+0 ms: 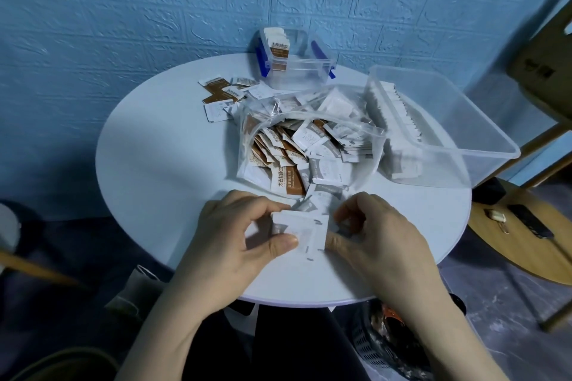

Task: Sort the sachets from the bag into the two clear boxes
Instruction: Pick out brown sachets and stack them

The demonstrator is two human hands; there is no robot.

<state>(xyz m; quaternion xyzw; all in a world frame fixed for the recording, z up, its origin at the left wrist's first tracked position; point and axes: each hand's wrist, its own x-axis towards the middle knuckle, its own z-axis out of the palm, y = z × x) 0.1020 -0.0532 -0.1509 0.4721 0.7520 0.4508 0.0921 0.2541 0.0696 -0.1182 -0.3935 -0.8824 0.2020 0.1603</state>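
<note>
Both hands are working at the near rim of the round white table (148, 164), low in the centre of the frame. Her left hand (235, 235) is pinching a small stack of white sachets (305, 230) between thumb and curled fingers, the stack lying roughly flat with its long axis running left to right across the picture. Her right hand (380, 232) is curling its fingers round the stack's right end, thumb touching the edge.

Just beyond the hands, in the middle of the frame, a clear plastic bag (309, 145) is gaping open toward the viewer, spilling brown-and-white and white sachets onto the tabletop. To the right of centre a large clear box (458, 120) is holding a row of white sachets standing on edge along its left wall, the row running from the far end toward the near end. At upper centre, against the blue wall (123, 9), a smaller clear box with blue clips (294, 62) is holding upright brown sachets. More loose sachets (226, 94) are lying left of it.
</note>
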